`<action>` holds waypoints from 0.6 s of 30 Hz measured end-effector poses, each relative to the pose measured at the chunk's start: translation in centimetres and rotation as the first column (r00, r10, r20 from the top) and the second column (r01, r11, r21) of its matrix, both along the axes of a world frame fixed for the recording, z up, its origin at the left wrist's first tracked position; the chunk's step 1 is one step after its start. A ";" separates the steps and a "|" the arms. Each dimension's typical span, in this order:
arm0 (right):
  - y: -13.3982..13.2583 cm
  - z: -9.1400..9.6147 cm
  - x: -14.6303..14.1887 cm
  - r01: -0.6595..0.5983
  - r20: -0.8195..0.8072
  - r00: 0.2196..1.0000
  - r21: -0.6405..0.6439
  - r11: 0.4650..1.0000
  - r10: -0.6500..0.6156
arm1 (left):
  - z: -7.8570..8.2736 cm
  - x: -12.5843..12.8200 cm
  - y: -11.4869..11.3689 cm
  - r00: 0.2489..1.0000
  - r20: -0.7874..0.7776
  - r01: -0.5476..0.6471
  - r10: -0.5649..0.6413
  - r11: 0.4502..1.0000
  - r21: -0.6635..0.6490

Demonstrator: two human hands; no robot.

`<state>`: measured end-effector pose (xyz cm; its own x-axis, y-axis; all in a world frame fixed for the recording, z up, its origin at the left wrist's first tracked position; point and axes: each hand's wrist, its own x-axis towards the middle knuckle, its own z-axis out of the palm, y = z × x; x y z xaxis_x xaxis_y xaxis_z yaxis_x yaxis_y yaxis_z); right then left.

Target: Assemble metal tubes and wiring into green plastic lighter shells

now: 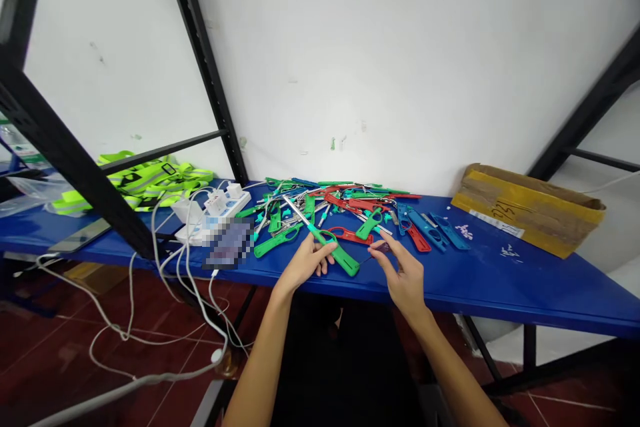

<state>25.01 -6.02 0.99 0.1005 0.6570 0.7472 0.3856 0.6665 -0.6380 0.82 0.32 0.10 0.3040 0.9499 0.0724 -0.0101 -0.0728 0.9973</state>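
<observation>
My left hand is closed on a green-handled tool with a metal rod that points up and left, held just above the blue table. Beside it my right hand pinches a small dark part between thumb and forefinger, close to the green handle's end. Behind both hands lies a heap of green, red and blue plastic handles and metal rods.
A white power strip with plugs and trailing white cables sits at the left, next to neon yellow vests. A worn cardboard box lies at the right. Small white bits are scattered near it. Black rack posts frame the table.
</observation>
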 end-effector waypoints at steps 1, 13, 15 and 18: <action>-0.2 0.1 -0.1 -0.029 0.014 0.999 -0.007 1.000 0.029 | 0.0 0.0 0.0 1.000 -0.002 -0.001 0.001 1.000 0.003; -0.3 -0.5 -1.3 0.021 -0.021 1.000 0.004 1.000 -0.021 | -0.5 0.1 0.3 1.000 -0.007 -0.007 0.007 1.000 0.005; -0.4 -0.4 -1.2 0.038 0.018 0.999 0.004 0.999 -0.038 | -0.5 0.1 0.3 1.000 -0.007 -0.004 0.005 1.000 0.010; -0.7 -0.1 -0.6 0.076 0.098 0.992 0.034 0.997 -0.079 | -0.6 0.1 0.4 1.000 -0.001 -0.006 0.006 1.000 0.013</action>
<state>24.46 -6.75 0.87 0.0743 0.6274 0.7751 0.4971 0.6505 -0.5742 0.93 0.71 -0.52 0.2980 0.9508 0.0848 -0.0082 -0.0863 0.9962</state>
